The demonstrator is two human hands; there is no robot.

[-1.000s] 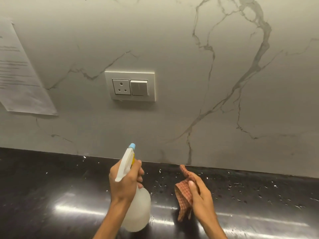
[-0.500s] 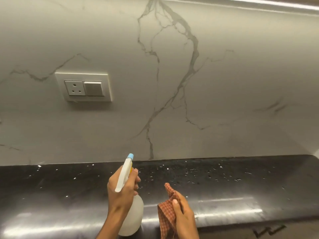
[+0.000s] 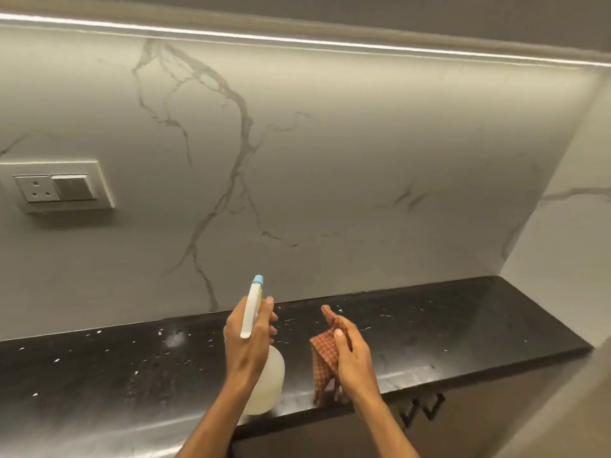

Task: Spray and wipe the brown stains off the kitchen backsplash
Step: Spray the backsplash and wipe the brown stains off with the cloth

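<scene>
My left hand (image 3: 246,342) grips a translucent white spray bottle (image 3: 269,378) with a white trigger head and blue nozzle (image 3: 258,280), held above the black counter and aimed at the wall. My right hand (image 3: 353,355) holds a crumpled orange checked cloth (image 3: 325,352) beside it. The marble backsplash (image 3: 330,166) is pale with grey veins. A few short dark smears (image 3: 408,197) show on its right part. Both hands are well short of the wall.
A black speckled counter (image 3: 463,319) runs below the backsplash, dotted with white droplets. A socket and switch plate (image 3: 56,187) sits on the wall at left. A side wall (image 3: 568,226) closes the right end. Cabinet handles (image 3: 423,408) show under the counter's front edge.
The view has swung to the right and upward: the socket slid to the left edge and the corner and light strip came in. Both hands kept their grips and moved right along the counter.
</scene>
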